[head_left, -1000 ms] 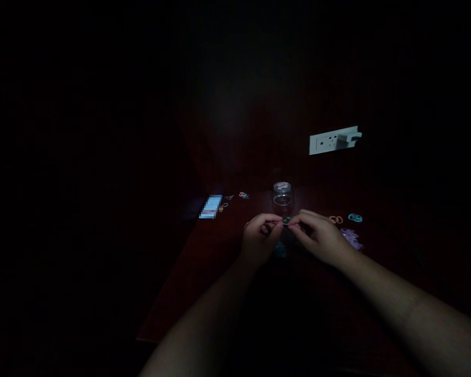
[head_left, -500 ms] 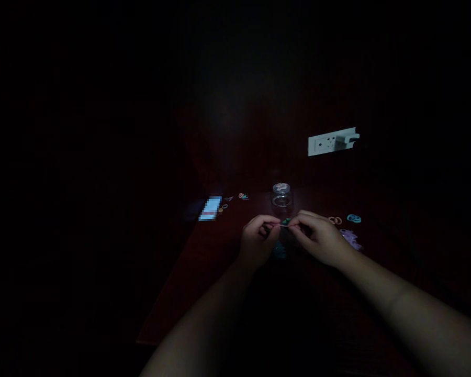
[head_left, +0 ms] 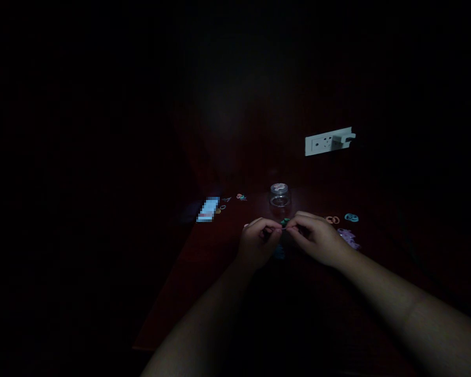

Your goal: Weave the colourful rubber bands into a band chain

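Between the fingertips of both hands runs a thin, pale hair tie [head_left: 284, 228], stretched into a short line. My left hand [head_left: 259, 242] is closed in a pinch on one end. Facing it, my right hand [head_left: 317, 236] pinches the other end. Just behind the fingertips lie green hair ties [head_left: 285, 221], partly covered. Blue hair ties [head_left: 279, 252] sit below and between the hands. Beyond my right hand are orange hair ties [head_left: 332, 220], light-blue hair ties [head_left: 351, 217] and a purple pile of hair ties [head_left: 348, 238]. Something pink shows behind my left hand.
A clear lidded jar [head_left: 279, 196] stands behind my hands on the dark red table [head_left: 188, 272]. At the left edge lies a lit phone [head_left: 208, 209], with several small bands [head_left: 240, 197] near it. A socket panel [head_left: 327, 141] with a plug is on the wall. The surroundings are very dark.
My hands keep their pinch on the hair tie, with fingertips slightly closer together. A pink bit now shows behind my left hand. The whole view has shifted a little.
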The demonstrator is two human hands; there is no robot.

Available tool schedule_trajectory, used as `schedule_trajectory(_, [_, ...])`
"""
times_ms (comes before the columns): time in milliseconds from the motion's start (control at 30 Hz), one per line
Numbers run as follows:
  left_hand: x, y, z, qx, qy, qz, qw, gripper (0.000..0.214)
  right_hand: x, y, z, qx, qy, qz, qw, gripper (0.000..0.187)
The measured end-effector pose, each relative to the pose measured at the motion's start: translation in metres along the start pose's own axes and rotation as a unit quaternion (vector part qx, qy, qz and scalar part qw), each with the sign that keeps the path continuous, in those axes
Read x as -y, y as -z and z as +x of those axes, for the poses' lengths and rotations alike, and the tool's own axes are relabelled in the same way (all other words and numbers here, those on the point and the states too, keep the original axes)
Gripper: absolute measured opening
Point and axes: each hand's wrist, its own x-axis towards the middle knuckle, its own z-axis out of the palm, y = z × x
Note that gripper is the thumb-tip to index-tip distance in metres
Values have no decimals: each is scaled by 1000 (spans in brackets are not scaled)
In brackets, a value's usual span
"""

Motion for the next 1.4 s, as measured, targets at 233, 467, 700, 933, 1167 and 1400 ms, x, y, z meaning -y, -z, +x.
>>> schedule_trajectory(233, [0,2,2,3,-16,17,1000,7,-1,7,1,14,-4,-2,1000,17])
schedule_trajectory(467, [3,1,2,6,-22,20,1000,6,-1,8,2,11,-4,3,1000,16])
schedule_trajectory(700, [5,0,1,-1,-20,6,1000,6,-2,10,3,-1,0,3,1000,13])
schedule_trajectory(933, [5,1,1,5,-16,21,1000,7,-2,15,3,2,-8,10,1000,11])
schedule_trajectory(1167, [2,0,1,25,-17,41,999,4,-1,13,4,31,-7,4,999,8])
schedule_trajectory(1400, [1,0,1,18,-16,33,999,3,-3,10,2,39,-18,17,999,5])
